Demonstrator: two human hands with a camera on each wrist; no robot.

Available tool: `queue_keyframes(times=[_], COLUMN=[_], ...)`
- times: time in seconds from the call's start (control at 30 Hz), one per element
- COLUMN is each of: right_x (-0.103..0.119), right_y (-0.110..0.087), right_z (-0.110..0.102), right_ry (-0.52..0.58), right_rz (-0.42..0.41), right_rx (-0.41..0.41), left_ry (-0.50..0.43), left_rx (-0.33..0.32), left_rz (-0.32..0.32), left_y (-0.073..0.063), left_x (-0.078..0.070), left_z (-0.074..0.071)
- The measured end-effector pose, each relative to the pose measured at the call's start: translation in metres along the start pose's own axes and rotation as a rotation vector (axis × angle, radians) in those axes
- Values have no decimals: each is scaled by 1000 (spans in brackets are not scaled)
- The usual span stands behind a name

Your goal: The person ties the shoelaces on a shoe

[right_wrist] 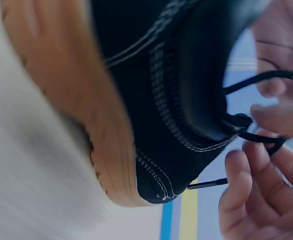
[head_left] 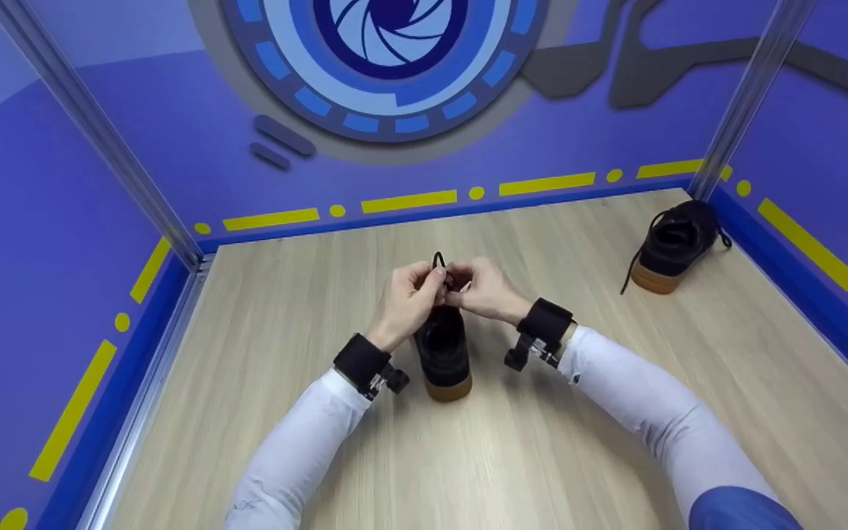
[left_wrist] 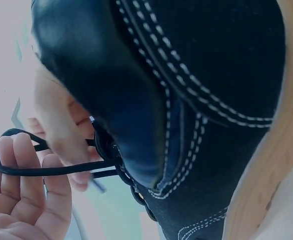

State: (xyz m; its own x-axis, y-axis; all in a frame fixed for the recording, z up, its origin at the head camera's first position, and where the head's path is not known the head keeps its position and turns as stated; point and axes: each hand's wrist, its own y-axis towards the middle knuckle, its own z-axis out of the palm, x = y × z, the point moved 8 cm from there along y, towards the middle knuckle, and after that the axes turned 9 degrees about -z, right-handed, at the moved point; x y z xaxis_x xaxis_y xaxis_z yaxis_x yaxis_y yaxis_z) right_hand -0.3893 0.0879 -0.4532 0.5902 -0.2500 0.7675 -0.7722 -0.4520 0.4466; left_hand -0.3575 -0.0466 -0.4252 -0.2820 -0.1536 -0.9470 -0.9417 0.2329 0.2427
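A black shoe [head_left: 444, 361] with a tan sole and white stitching stands on the table, its heel toward me. Over its front, my left hand [head_left: 409, 300] holds a black shoelace [left_wrist: 61, 170] with curled fingers. A loop of that lace sticks up above the fingertips in the head view. My right hand [head_left: 490, 291] meets the left one there and pinches the lace too. Strands run from the eyelets to both hands in the right wrist view, where a loose lace tip [right_wrist: 206, 184] hangs beside the right fingers [right_wrist: 236, 172]. The fingers partly cover the knot area.
Another black shoe [head_left: 678, 239] with a tan sole and loose laces stands at the back right, near the side wall. Blue panels [head_left: 424, 177] with yellow marks enclose the wooden table [head_left: 284, 368] at the back and sides.
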Motion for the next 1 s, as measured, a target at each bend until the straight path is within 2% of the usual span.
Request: queue_keyframes(times=[0.17, 0.27, 0.53, 0.7, 0.77, 0.9, 1.0], right_x=[-3, -6, -9, -13, -15, -18, -17], right_y=[-2, -4, -8, -11, -12, -14, -13], right_z=[-6, -7, -12, -6, -5, -6, -7], right_ry=[303, 440, 556, 813, 874, 893, 885], right_rz=[82, 142, 244, 379, 443, 531, 553], right_rx=[-37, -83, -222, -278, -283, -278, -281], left_ry=[3, 13, 45, 54, 62, 73, 81], left_rx=[-9, -9, -31, -34, -34, -36, -42], left_rz=[-12, -14, -14, -17, -16, -13, -10], left_y=[1, 1, 0, 1, 1, 1, 1], left_x=[0, -1, -1, 0, -1, -3, -4], left_z=[-2, -2, 0, 1, 1, 0, -1])
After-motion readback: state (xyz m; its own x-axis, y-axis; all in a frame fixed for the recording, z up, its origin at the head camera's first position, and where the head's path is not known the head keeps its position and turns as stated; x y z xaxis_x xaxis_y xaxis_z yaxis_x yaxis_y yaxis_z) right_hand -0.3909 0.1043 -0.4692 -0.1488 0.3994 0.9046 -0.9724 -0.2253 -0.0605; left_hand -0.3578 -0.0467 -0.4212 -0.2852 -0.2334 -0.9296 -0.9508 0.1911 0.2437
